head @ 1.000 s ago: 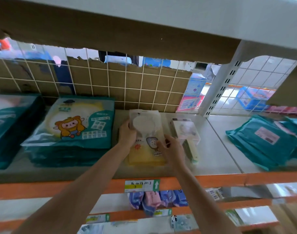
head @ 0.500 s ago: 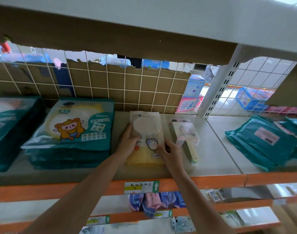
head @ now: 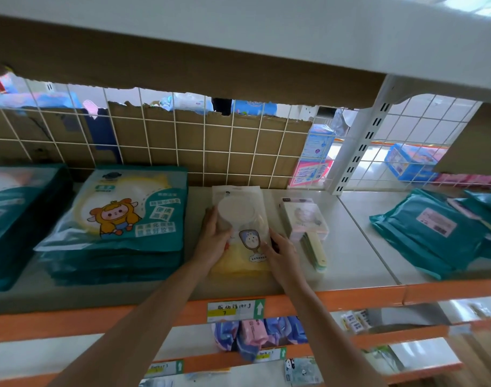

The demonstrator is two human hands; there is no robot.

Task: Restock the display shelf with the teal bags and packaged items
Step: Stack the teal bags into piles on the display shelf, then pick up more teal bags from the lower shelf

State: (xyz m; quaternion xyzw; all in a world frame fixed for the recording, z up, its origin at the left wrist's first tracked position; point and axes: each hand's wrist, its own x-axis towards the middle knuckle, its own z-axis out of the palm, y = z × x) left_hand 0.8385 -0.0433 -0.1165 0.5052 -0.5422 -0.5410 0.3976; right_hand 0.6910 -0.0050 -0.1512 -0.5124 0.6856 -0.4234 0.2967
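A clear and yellow packaged item (head: pixel 240 219) with a round white part lies flat on the grey shelf (head: pixel 350 247), in the middle. My left hand (head: pixel 213 238) holds its left edge and my right hand (head: pixel 280 250) holds its lower right edge, fingers curled on the package. To its left sits a stack of teal bags (head: pixel 121 216) with a cartoon figure on top. Another teal stack (head: pixel 18 213) lies at the far left. Loose teal bags (head: pixel 431 236) lie on the right shelf section.
A small pink and white boxed item (head: pixel 305 222) with a yellow handle lies just right of my right hand. A wire grid backed by cardboard (head: pixel 183 143) closes the shelf's rear. An orange front rail (head: pixel 350 297) carries a price tag (head: pixel 236 310). Lower shelves hold more packets.
The packaged item has slid slightly toward the shelf's front and settled flat; both hands stay on its edges, moving with it.
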